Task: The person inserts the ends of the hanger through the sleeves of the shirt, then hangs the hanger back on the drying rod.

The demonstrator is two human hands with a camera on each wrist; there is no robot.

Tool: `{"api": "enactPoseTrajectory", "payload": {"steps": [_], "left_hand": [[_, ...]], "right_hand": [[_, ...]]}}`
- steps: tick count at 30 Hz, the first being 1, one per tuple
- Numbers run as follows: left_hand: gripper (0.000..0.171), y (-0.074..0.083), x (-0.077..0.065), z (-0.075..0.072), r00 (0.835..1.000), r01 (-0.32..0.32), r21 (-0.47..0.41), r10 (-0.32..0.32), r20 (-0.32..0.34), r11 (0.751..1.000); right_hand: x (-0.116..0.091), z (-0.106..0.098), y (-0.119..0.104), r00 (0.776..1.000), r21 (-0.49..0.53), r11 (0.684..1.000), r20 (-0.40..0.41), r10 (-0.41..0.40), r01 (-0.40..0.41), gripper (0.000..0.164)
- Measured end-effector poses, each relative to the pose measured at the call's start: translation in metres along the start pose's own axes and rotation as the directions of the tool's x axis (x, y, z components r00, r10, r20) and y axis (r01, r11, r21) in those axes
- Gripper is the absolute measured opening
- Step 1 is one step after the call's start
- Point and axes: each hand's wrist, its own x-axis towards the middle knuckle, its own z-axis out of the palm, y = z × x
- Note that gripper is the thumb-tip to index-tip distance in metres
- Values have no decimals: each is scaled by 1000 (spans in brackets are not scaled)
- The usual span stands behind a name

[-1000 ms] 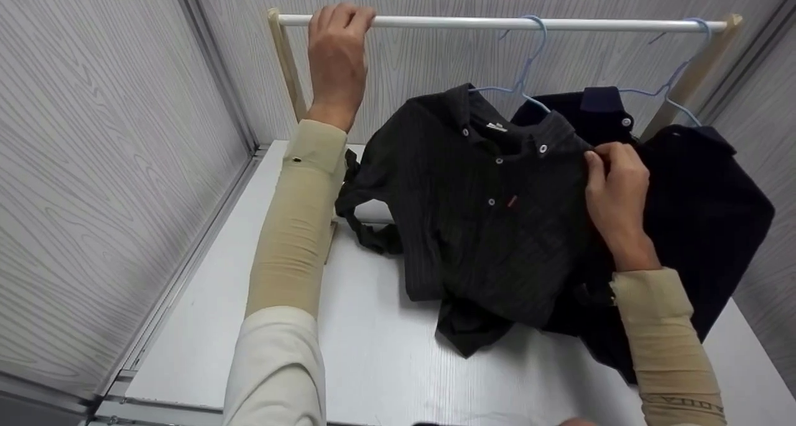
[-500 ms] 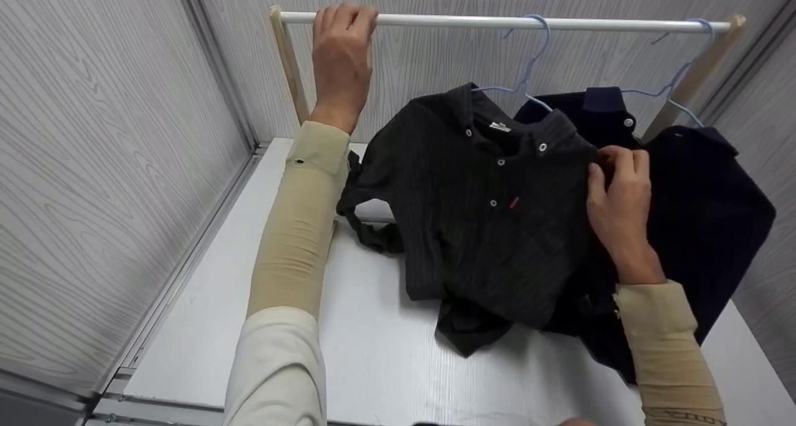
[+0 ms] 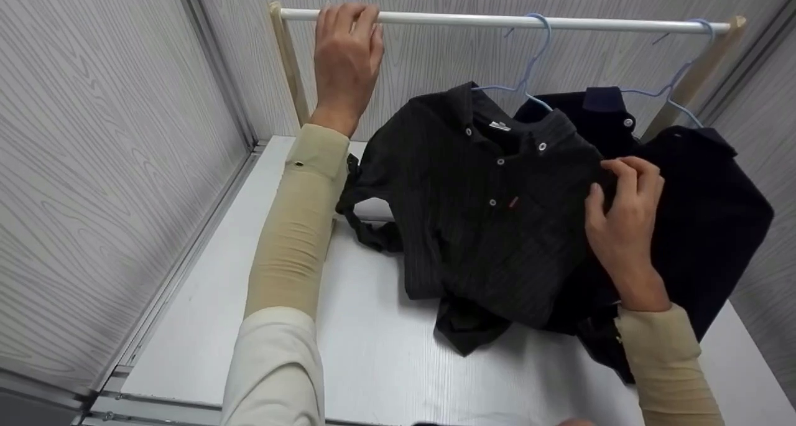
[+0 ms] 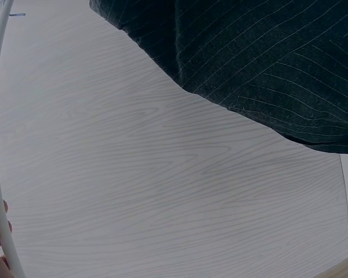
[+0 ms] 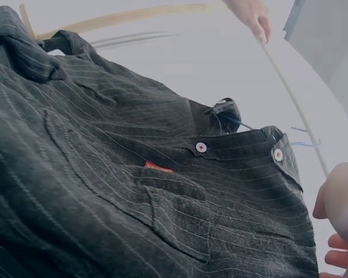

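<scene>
My left hand (image 3: 345,65) grips the white rail (image 3: 448,19) near its left end; in the left wrist view its fingers (image 4: 4,226) curl round the rail. A dark pinstriped shirt (image 3: 485,227) with white buttons and a small red tag hangs from a blue hanger (image 3: 527,71) on the rail. At the shirt's shoulder on the right is my right hand (image 3: 628,227), its thumb apart from its loosely bent fingers. Its fingertips are at the cloth edge; whether they touch it I cannot tell. Behind that hand hangs a navy garment (image 3: 703,208) on a second blue hanger (image 3: 671,90).
Wooden posts (image 3: 289,71) hold up the rail at both ends. Below the clothes lies a white board (image 3: 373,351). Grey wood-grain panels (image 3: 112,134) enclose the left, back and right sides.
My right hand has let go of the shirt's shoulder, its thumb and fingers spreading apart as it shifts slightly down and right. The left hand stays on the rail, its thumb now showing beside it.
</scene>
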Motion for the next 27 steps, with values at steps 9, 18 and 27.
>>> {"api": "enactPoseTrajectory", "payload": {"steps": [9, 18, 27], "left_hand": [[50, 0, -7, 4, 995, -57, 122, 47, 88, 991], [64, 3, -22, 2, 984, -59, 168, 29, 179, 984], [64, 10, -44, 5, 980, -152, 122, 133, 150, 981]], "right_hand": [[-14, -7, -8, 998, -1, 998, -1, -63, 63, 29], [-33, -2, -3, 992, 41, 992, 48, -117, 115, 31], [-41, 1, -6, 982, 70, 986, 106, -157, 150, 34]]}}
